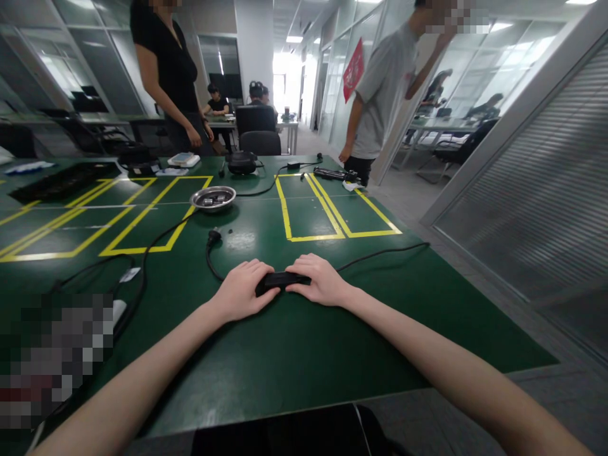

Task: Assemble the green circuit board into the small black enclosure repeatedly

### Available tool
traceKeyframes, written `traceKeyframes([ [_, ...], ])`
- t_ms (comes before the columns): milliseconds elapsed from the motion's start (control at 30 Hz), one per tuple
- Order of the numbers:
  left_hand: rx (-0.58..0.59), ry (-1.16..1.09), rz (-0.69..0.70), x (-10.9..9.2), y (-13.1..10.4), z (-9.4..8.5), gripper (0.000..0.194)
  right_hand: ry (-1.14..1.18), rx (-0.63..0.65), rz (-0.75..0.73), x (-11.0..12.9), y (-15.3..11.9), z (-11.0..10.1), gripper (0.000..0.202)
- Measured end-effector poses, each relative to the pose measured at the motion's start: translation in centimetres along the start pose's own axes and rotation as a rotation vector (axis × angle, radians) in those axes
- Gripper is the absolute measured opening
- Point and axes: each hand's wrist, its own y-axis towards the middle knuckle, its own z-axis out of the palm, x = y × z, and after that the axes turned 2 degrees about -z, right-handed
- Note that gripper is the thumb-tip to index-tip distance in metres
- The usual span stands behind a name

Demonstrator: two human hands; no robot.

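A black power adapter [284, 279] lies between my hands, low over the green table [266, 367]. My left hand [244, 288] is closed around its left end, thumb toward me. Its right end is gripped by my right hand [320, 280]. From the left side a black cord loops back to a plug [215, 237], which rests beyond my left hand. A thinner black cable [380, 252] runs from my right hand toward the table's right edge. Whether the adapter touches the tabletop, I cannot tell.
A metal bowl [213, 199] holding small metal parts stands ahead. Yellow tape [316, 239] marks rectangles on the table. Farther back lie a black device [242, 163] and a dark tool-like object [335, 173]. Two people stand behind the table. A cable crosses the left side.
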Motion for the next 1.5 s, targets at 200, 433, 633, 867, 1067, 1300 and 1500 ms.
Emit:
traceKeyframes([
  [200, 0.065, -0.008, -0.082, -0.4, 0.2, 0.2, 0.024, 0.067, 0.016, 0.028, 0.2, 0.2, -0.2, 0.027],
  [433, 0.072, -0.065, -0.135, -0.7, 0.2, 0.0, 0.027, 0.118, 0.025, 0.03, -0.1, 0.2, -0.1, 0.031],
  [633, 0.124, -0.173, -0.234, -0.9, 0.2, 0.1, 0.03, 0.075, 0.157, -0.117, 0.1, -0.1, -0.6, 0.062],
  [867, -0.091, -0.131, -0.16, 0.0, -0.1, 0.7, 0.035, -0.118, 0.153, -0.037, -1.4, -0.3, -0.3, 0.051],
  [1067, -0.142, -0.073, -0.047, 0.4, -0.2, 0.5, 0.038, -0.139, -0.215, 0.468, -7.4, -1.7, -3.0, 0.051],
  [1300, -0.068, -0.118, -0.055, 0.3, -0.2, 0.6, 0.035, -0.263, -0.579, 1.006, -11.8, -4.6, -8.2, 0.055],
  [1500, -0.074, -0.132, -0.059, 0.5, -0.3, 0.7, 0.037, -0.339, -0.519, 1.181, -13.2, -6.5, -8.6, 0.056],
])
